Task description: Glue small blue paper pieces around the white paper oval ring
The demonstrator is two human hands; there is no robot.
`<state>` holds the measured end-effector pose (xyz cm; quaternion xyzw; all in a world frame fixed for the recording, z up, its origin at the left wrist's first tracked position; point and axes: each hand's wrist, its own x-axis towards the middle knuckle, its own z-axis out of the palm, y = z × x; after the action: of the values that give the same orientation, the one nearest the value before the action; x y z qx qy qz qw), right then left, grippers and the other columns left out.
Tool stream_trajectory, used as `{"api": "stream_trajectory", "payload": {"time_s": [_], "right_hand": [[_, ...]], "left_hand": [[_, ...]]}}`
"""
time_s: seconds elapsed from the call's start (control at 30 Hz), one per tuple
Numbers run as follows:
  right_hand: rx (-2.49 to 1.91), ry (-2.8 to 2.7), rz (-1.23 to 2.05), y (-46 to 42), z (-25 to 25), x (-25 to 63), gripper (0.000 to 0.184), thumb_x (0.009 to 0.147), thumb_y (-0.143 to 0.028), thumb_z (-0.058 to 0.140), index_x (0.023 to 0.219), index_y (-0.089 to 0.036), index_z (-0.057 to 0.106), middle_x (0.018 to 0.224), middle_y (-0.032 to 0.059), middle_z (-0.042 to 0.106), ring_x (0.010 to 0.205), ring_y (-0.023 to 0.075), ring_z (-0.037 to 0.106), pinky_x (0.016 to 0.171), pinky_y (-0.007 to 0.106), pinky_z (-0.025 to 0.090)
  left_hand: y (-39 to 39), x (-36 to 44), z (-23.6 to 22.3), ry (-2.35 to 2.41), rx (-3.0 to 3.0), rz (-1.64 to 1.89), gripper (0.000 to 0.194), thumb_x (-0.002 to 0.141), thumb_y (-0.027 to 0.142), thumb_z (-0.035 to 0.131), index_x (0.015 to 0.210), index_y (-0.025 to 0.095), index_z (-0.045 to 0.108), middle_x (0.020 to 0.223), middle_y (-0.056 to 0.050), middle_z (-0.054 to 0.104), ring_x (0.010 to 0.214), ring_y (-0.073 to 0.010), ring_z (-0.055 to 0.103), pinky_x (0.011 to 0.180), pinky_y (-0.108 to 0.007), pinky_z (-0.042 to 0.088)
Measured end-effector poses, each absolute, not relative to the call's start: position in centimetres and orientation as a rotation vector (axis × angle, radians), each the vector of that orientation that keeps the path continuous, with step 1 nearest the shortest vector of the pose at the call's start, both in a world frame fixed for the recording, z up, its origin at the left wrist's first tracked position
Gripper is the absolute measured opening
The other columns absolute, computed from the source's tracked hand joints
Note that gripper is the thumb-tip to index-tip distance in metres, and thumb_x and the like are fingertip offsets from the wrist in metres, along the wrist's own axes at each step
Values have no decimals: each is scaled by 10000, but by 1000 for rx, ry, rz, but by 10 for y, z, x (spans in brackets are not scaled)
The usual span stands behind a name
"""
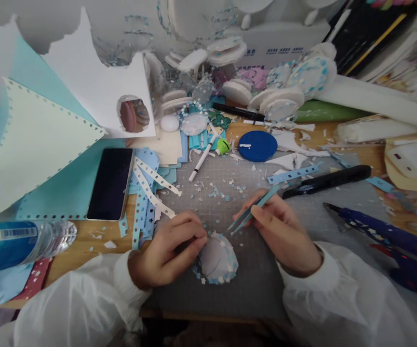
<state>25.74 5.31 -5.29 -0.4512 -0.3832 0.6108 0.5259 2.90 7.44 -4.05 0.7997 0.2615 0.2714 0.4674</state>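
My left hand [170,248] is closed, its fingers pinching the left edge of a round white disc [218,258] that lies on the grey cutting mat [222,202]. Small blue and white star pieces ring the disc's rim. My right hand [282,229] is closed on teal tweezers [253,210], held like a pen. The tweezer tips point down-left and end just above the disc's upper right edge. Both wrists wear white sleeves.
A black phone [110,183] lies left of the mat beside punched blue paper strips [146,193]. A blue glue gun [382,233] and black scissors [324,182] lie right. A blue round lid [257,145], a white marker [203,159], a water bottle [16,243] and stacked decorated discs [284,91] crowd the table.
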Motion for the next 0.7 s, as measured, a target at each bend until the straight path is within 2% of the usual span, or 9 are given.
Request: {"api": "stream_trajectory", "payload": {"time_s": [0.1,0.23,0.37,0.5,0.7], "right_hand": [[-1056,-849,1325,56,-50,262,124,803,-345,694,847,-251,625,784,10,626,731,167,650,582,272,508],[-1099,-964,943,60,-46,268,61,807,-259,687,858,-250,654,899,26,604,744,150,590,613,282,493],[-1164,-1056,647,63,-44,270,169,759,-171,723,868,-254,625,862,17,626,826,185,628,689,316,519],[-1250,-1217,603,62,-46,270,196,739,-139,738,755,-241,572,802,12,677,808,197,673,742,350,543],[-1294,-1423,610,58,-55,265,146,771,-160,712,743,-224,584,795,35,716,772,205,692,711,352,556]], "left_hand": [[74,30,-42,657,1967,666,109,860,41,503,878,124,572,839,-61,541,795,-143,526,692,-250,443],[73,31,-43,682,2028,670,134,861,76,539,953,124,624,883,-77,568,832,-153,556,727,-255,472],[72,31,-43,645,2057,647,237,855,172,601,1088,137,630,958,-102,593,885,-180,586,775,-282,507],[71,29,-42,620,2031,641,269,859,198,596,1122,150,620,991,-118,618,915,-197,601,792,-299,522],[71,28,-40,695,1975,727,252,895,129,487,1111,153,615,1005,-111,633,961,-194,596,832,-299,497]]}}
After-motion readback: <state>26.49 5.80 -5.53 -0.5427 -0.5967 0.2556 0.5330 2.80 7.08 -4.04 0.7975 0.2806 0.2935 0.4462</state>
